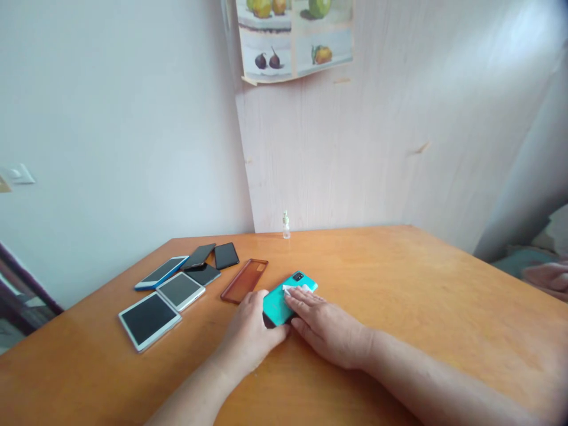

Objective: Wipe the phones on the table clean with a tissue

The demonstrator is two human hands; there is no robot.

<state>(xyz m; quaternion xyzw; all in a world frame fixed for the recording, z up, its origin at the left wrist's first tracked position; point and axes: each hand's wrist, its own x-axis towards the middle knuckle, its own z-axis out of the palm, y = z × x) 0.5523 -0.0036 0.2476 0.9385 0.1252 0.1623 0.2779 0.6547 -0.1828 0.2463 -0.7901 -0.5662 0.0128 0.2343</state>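
A turquoise smartphone (276, 305) lies back side up on the wooden table, its dark camera block at the far end. My left hand (249, 328) grips the phone's near end between thumb and fingers. Across the phone's back, my right hand (326, 326) presses a small white wipe (290, 289) with its fingers stretched out together. Most of the wipe is hidden under those fingers. Just left of the phone rests a clear reddish-brown phone case (245, 280), apart from both hands.
Two white-framed tablets (149, 319) lie on the left of the table (412, 296), near a blue-edged tablet (162, 272) and several dark phones (226, 255). A small clear spray bottle (286, 228) stands at the back edge. Behind rises a wall with fruit paintings (293, 35).
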